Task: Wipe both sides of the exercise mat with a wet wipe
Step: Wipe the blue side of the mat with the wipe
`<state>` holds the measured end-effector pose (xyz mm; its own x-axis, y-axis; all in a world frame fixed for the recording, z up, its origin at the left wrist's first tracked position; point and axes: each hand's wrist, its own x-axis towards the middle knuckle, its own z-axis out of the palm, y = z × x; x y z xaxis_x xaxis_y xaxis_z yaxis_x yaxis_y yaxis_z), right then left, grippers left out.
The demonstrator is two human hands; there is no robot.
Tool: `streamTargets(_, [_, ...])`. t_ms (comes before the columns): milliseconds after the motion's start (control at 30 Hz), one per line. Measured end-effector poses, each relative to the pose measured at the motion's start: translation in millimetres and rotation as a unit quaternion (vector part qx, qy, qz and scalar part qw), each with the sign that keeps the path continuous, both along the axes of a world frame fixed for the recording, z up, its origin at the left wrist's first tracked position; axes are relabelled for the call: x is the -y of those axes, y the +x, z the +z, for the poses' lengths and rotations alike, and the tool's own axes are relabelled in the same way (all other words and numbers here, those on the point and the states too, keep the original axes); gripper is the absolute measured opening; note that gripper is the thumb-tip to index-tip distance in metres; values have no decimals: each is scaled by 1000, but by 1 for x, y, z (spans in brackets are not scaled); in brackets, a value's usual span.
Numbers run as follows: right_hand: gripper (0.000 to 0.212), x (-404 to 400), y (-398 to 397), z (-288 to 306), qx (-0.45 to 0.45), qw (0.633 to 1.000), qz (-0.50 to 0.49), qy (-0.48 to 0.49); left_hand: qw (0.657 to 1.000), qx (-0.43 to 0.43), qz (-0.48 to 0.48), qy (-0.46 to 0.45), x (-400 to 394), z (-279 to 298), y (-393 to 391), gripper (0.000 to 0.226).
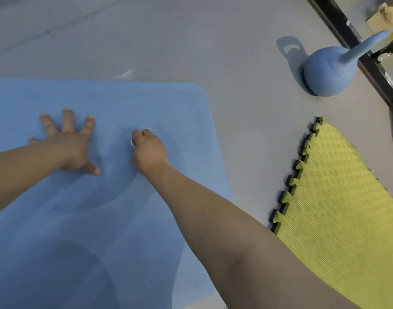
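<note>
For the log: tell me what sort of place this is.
Probably a gym or workout room: a blue kettlebell stands on the grey floor, a yellow interlocking foam tile lies nearby, and an exercise mat is spread out.

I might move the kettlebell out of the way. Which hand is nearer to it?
Right. The right hand, gripping the wipe, is on the mat toward the kettlebell; the left hand presses flat on the mat farther away.

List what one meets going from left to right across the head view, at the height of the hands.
left hand → right hand holding the wet wipe → right edge of the exercise mat → grey floor → yellow foam tile
</note>
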<state>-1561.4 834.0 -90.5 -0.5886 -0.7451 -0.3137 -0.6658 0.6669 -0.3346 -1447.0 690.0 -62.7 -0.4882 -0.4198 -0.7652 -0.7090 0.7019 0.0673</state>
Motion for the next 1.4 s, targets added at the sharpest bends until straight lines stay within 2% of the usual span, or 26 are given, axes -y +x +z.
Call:
streamTargets(367, [29, 3, 0, 0, 5, 1000, 0, 8, 1000, -11, -3, -11, 7, -14, 2, 155])
streamTargets(667, [18, 2, -5, 3, 26, 1000, -5, -4, 999, -15, -21, -29, 14, -30, 2, 161])
streamTargets(867, [26, 4, -4, 2, 27, 1000, -12, 10, 998, -16, -45, -38, 22, -42, 4, 164])
streamTargets(1067, [22, 6, -1, -2, -2, 1000, -6, 8, 1000, -11, -10, -11, 6, -13, 3, 154])
streamTargets(1400, [24, 9, -3, -8, -30, 999, 0, 18, 1000, 3, -22, -7, 4, -5, 1, 153])
